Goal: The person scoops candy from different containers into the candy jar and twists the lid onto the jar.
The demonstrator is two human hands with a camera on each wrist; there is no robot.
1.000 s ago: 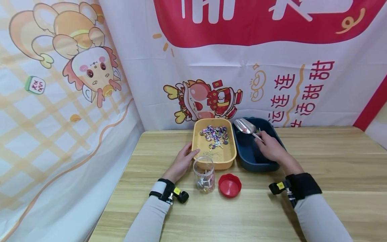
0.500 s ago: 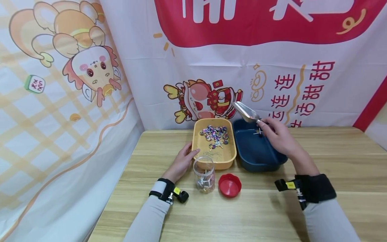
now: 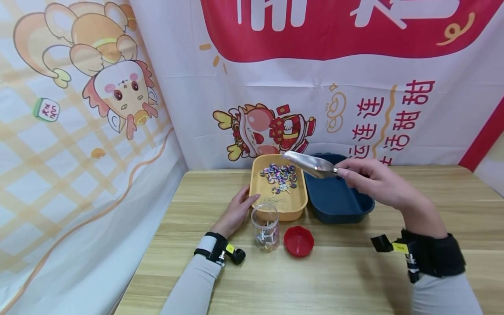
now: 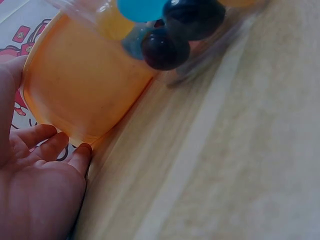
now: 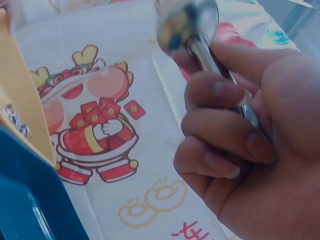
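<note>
My right hand grips a metal scoop by its handle, held in the air over the border of the two trays, its tip above the yellow tray. The right wrist view shows the curled fingers around the handle; what the blurred bowl carries I cannot tell. At the yellow tray, my left hand holds the left side, thumb at the rim and fingers against the outer wall. Several swirl-patterned lollipops lie in that tray. The dark blue tray is beside it, partly hidden by the scoop and right hand.
A clear lidless jar with some lollipops stands in front of the yellow tray. Beside it lies a red scalloped lid or dish. Behind the trays, a printed cloth hangs at the table's back edge.
My right hand has lifted the scoop out of the blue tray, then moved it left and lower toward the yellow tray. The left hand stays on the yellow tray.
</note>
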